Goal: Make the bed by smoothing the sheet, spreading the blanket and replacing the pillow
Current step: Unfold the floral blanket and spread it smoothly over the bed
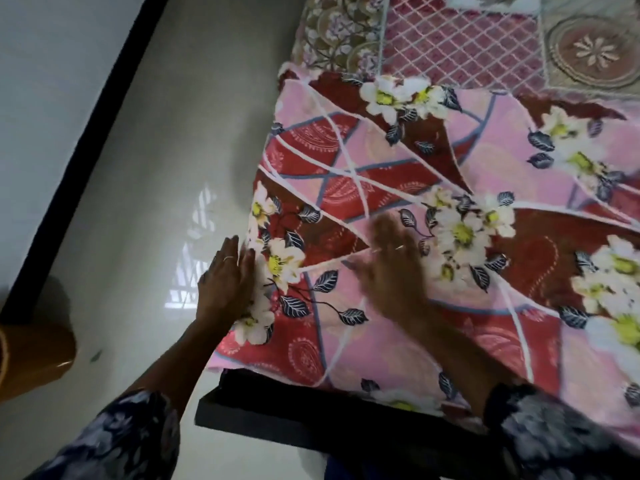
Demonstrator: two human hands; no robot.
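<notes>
Head view: the floral blanket [433, 209] lies spread over the bed [263, 407], and beyond its far edge the patterned sheet [460, 46] shows uncovered toward the top of the frame. The pillow cannot be identified with certainty; a pale object at the top edge is too cropped to name. The step in hand appears to be smoothing and squaring the blanket at the bed's left edge. To do it well, keep both palms flat, sweep outward from the middle toward the edge so creases travel off the side, and let the hanging border fall evenly along the bed's side and not bunch at the corner. The left hand [227, 282] acts as an open grip: its fingers are straight and close together, pressed against the blanket's edge where it drops toward the floor [138, 202], holding nothing. The right hand [388, 268] is motion-blurred, yet its fingers look spread and extended, palm down on the blanket top, nothing pinched. A dark bed frame corner [242, 410] projects below the blanket near the person's sleeves, and an orange-brown object [31, 358] stands on the floor at the left.
</notes>
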